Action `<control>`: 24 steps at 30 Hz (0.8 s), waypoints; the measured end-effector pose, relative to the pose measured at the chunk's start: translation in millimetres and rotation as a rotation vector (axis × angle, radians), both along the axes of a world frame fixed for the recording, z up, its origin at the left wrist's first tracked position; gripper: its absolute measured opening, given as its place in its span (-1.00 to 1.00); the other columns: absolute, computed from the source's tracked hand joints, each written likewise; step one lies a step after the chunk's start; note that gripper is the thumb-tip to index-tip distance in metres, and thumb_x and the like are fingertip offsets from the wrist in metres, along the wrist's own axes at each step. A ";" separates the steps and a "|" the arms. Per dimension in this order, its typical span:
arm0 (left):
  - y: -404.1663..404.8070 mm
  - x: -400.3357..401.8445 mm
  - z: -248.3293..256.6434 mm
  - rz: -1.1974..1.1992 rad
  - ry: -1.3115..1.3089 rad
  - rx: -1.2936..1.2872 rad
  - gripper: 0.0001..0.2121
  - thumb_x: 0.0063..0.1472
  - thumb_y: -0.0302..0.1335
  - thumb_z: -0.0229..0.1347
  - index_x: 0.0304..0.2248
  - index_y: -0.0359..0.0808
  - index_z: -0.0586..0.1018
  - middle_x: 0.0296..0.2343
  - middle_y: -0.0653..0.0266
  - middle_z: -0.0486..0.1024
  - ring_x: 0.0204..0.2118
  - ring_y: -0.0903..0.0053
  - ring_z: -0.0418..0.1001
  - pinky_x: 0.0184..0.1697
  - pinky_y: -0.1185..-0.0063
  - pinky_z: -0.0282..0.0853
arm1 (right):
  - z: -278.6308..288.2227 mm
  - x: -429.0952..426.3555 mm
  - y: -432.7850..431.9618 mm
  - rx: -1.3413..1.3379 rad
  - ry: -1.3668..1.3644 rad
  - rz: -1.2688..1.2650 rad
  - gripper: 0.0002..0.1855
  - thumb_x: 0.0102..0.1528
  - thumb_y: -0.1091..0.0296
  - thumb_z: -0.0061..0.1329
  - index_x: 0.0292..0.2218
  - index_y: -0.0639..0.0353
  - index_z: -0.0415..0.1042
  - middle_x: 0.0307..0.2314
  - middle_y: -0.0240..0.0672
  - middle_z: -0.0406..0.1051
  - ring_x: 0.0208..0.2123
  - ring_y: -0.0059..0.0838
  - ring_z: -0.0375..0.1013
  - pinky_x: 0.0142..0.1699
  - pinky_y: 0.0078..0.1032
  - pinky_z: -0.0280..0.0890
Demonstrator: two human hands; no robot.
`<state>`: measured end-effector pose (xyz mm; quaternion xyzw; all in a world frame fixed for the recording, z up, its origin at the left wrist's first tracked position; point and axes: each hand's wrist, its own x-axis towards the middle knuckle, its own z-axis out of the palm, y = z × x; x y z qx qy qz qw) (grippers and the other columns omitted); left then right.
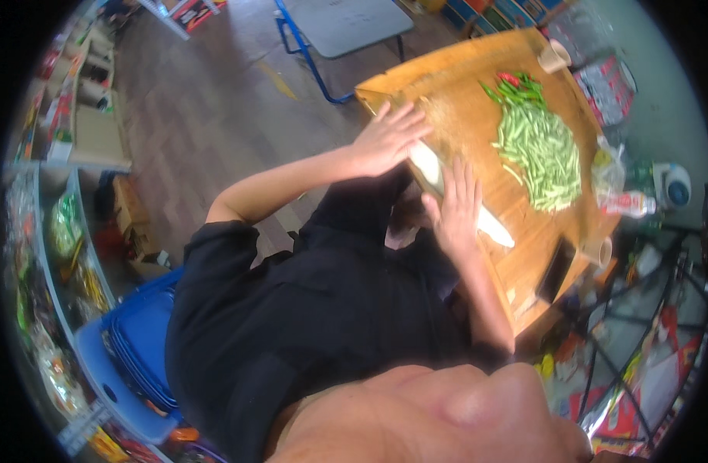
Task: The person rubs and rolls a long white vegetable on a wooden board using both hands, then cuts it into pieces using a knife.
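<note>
A long white piece [495,228], tapered at its lower right end, lies along the near edge of a wooden table [513,278]; what it is made of I cannot tell. My left hand [389,140] lies flat by its upper left end, fingers spread towards the wood. Across its middle rests my right hand [459,209], palm down with straight fingers, hiding part of it. A heap of cut green beans [539,156] is spread beyond my hands. Green chili peppers [519,92] and a few red ones [508,80] lie at the heap's far end.
A dark phone-like slab [555,269] and a beige cup [596,252] are near the table's right corner. Another cup [555,56] stands at the far corner. Bags and a bottle [627,204] line the wall side. A folding table [345,26] and goods shelves [70,231] stand around.
</note>
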<state>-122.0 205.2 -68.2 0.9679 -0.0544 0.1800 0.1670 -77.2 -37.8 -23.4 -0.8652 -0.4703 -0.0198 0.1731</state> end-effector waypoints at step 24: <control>9.3 18.7 -22.8 0.093 0.120 -0.019 -0.52 0.42 -0.11 -0.25 0.23 -0.05 0.31 0.28 0.11 0.08 0.40 0.25 -0.18 0.32 -0.14 -0.42 | -3.5 28.4 11.9 -0.105 0.100 0.134 -0.22 0.31 -0.17 -0.31 0.27 0.33 0.07 0.32 0.06 -0.11 0.40 -0.01 -0.27 0.42 -0.03 -0.39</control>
